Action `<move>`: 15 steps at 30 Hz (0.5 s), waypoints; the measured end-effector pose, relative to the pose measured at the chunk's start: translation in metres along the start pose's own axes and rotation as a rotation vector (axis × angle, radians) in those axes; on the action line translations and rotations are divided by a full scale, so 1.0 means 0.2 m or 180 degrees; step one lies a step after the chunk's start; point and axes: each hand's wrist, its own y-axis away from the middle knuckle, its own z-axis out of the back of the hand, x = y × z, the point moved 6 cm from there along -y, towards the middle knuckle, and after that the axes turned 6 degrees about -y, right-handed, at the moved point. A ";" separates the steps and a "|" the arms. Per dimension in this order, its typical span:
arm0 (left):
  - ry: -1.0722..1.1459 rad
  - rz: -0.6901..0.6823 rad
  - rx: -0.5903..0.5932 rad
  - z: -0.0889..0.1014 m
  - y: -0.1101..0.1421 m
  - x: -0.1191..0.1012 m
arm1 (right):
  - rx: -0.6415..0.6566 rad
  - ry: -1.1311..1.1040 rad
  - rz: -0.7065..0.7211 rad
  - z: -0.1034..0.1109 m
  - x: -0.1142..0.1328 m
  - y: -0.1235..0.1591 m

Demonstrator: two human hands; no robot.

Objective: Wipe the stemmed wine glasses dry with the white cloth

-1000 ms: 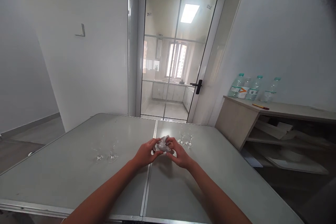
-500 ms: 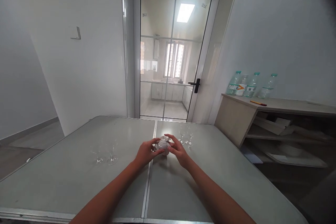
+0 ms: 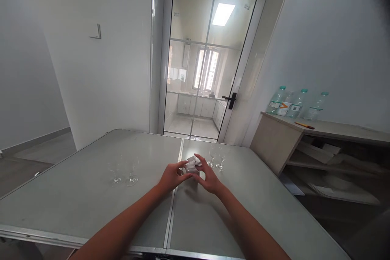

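Note:
In the middle of the table (image 3: 146,219), my left hand (image 3: 171,176) and my right hand (image 3: 211,179) are closed around a white crumpled cloth (image 3: 191,164), held just above the surface. Clear, shiny glass seems to show beside the left fingertips, but most of what the cloth covers is hidden. The fingertips of both hands nearly meet along its lower edge. Two clear stemmed glasses stand upright left of my left hand, a nearer glass (image 3: 132,180) and another glass (image 3: 116,179). Just past my right hand stand two more, one glass (image 3: 219,166) beside another glass (image 3: 211,165).
A metal strip (image 3: 169,223) runs down the table's middle. At the right, a wooden shelf unit (image 3: 274,142) carries several bottles (image 3: 297,107) and a yellow-red stick (image 3: 304,125). Behind the table is a glazed door (image 3: 224,69) with a black handle (image 3: 232,100).
My right thumb has shifted down and left to the cloth's lower edge, and the cloth looks turned between my hands. The camera view has tilted slightly. The standing glasses stay in place.

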 end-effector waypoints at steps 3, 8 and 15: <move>-0.0257 -0.0024 -0.0202 0.00 0.01 0.02 | 0.0157 0.0106 0.0062 -0.01 0.04 -0.01; -0.0322 0.0001 -0.0178 -0.02 0.00 0.02 | 0.0140 -0.0985 -0.0395 0.02 0.01 -0.04; 0.0485 0.0331 -0.0183 -0.02 -0.01 -0.03 | -0.0732 -0.1733 -0.0590 0.08 -0.07 -0.04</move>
